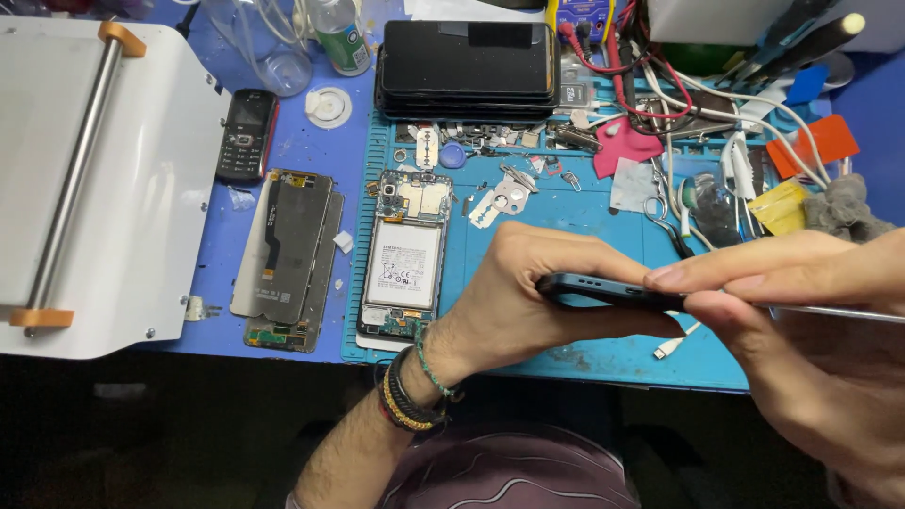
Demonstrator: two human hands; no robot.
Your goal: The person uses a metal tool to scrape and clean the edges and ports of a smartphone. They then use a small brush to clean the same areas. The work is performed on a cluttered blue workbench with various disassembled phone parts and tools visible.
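Both hands hold a dark phone [603,288] edge-on above the blue mat [584,358] on the worktop. Left hand [537,292] wraps its near end in a closed grip; right hand [792,302] pinches the other end, fingers narrow, with a thin metal blade [839,313] along the seam. Judging by this, prying is underway; next calls for steady, shallow pressure. An opened phone [403,254] lies just beyond the left hand.

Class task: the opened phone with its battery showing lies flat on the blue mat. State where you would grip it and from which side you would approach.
Grip the opened phone by its two long edges, near the middle, coming straight down from above. It lies flat, back open, so fingers should stay off the exposed battery and the circuit board at the top. The loose screen panels lie close on its left, so space there looks tight.
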